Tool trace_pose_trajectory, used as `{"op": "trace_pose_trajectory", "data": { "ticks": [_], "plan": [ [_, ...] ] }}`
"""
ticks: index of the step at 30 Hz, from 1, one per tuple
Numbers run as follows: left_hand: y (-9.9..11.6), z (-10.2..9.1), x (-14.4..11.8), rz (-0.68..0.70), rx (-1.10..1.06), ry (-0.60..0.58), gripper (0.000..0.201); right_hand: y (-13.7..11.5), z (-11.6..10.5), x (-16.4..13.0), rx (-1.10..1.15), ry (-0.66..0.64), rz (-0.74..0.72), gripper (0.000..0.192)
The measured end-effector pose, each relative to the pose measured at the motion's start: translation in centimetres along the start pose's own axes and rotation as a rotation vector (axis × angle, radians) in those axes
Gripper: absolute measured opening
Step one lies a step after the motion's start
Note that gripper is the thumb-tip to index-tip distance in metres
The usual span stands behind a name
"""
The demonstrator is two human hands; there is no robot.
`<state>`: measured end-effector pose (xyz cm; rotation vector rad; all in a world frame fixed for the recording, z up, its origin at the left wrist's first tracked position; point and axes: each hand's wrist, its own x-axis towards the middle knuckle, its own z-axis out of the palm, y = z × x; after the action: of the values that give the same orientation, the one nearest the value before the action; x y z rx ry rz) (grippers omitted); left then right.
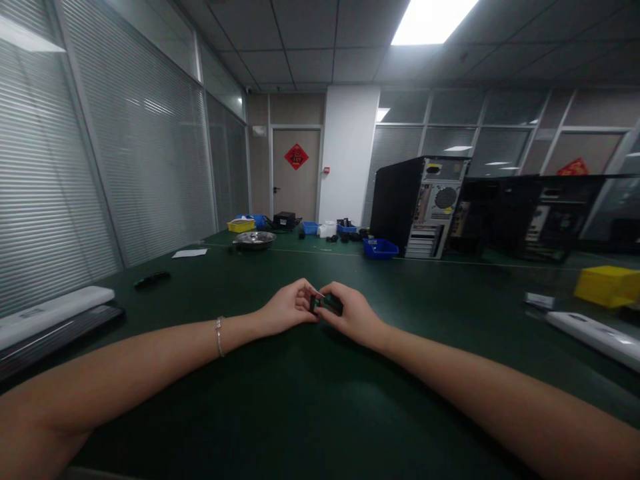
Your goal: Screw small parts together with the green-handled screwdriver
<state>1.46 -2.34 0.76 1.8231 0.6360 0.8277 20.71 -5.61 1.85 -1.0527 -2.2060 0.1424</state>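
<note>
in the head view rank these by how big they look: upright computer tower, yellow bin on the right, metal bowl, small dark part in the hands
1. computer tower, clearly the largest
2. yellow bin and metal bowl look about alike; the bowl sits farther away, so no firm ranking
3. small dark part, pinched between left hand and right hand

I am in an office room turned into an electronics or computer repair workshop. Glass partition walls with closed blinds (150,167) and a grid ceiling with a panel light (430,20) say office. The long green worktop (310,400) in front of me says workshop: desktop computer towers (420,207) stand on it with their backs exposed, and small blue parts bins (380,248), yellow bins (607,285) and a metal bowl (254,239) are spread along it.
</note>
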Motion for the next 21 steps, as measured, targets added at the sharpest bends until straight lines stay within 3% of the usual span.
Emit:
{"op": "trace_pose_trajectory", "data": {
  "ticks": [7,14,21],
  "plan": [
    [0.41,-0.22,-0.09,-0.049,-0.003,-0.026,0.045,0.13,0.13,-0.14,-0.061,-0.023,-0.030,0.021],
    [0.88,-0.08,-0.16,-0.027,-0.183,-0.083,0.035,-0.67,-0.13,-0.45,-0.058,0.009,-0.053,0.020],
    [0.11,-0.30,0.42,0.044,-0.037,-0.095,0.030,-0.42,0.34,-0.21,-0.010,-0.061,-0.108,0.024]
  ]
}}
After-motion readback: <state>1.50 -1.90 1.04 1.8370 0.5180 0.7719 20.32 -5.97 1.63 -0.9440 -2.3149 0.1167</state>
